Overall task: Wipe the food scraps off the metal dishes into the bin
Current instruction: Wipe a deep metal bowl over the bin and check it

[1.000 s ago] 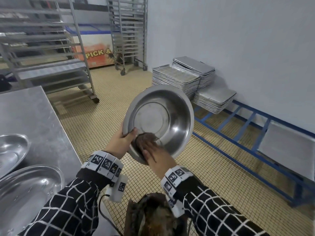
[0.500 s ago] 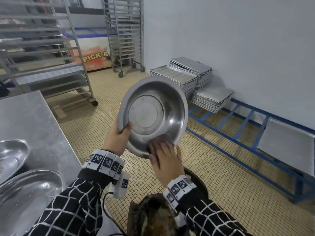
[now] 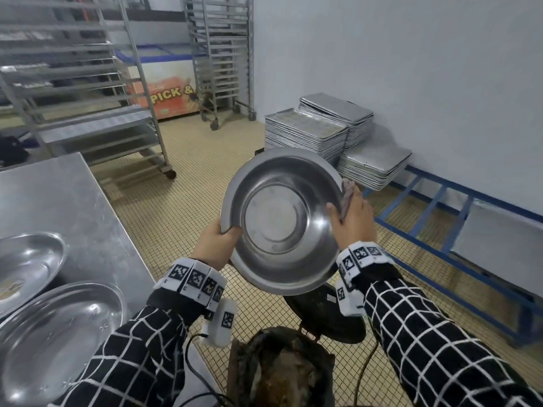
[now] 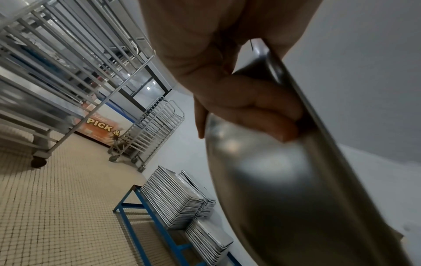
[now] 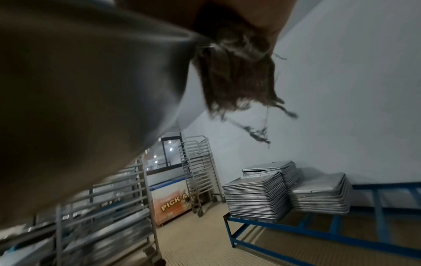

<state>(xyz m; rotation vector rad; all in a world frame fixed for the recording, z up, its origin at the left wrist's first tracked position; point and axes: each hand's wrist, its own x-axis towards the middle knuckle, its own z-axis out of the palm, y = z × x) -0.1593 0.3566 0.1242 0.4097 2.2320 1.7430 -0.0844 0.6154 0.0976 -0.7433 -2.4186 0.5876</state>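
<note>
A round metal bowl (image 3: 279, 218) is held tilted toward me above the floor, its inside looking clean. My left hand (image 3: 219, 240) grips its left rim, thumb inside, fingers behind (image 4: 262, 108) on the bowl's (image 4: 296, 189) outside. My right hand (image 3: 351, 218) pinches a dark frayed rag (image 3: 346, 195) over the bowl's right rim, thumb inside. In the right wrist view the rag (image 5: 237, 75) hangs past the bowl's edge (image 5: 79, 90). Below stands the bin (image 3: 282, 368), lined with a dark bag holding brown scraps.
A steel table (image 3: 67, 207) at the left carries two oval metal dishes (image 3: 61, 327) (image 3: 26, 259). A black round lid (image 3: 326, 315) lies on the tiled floor by the bin. Stacked baking trays (image 3: 305, 133) sit on a blue frame (image 3: 426, 248) along the wall. Wheeled racks (image 3: 223, 54) stand behind.
My right hand with the rag has slid from the bowl's lower rim up round to its right rim. The bowl has tilted more toward me.
</note>
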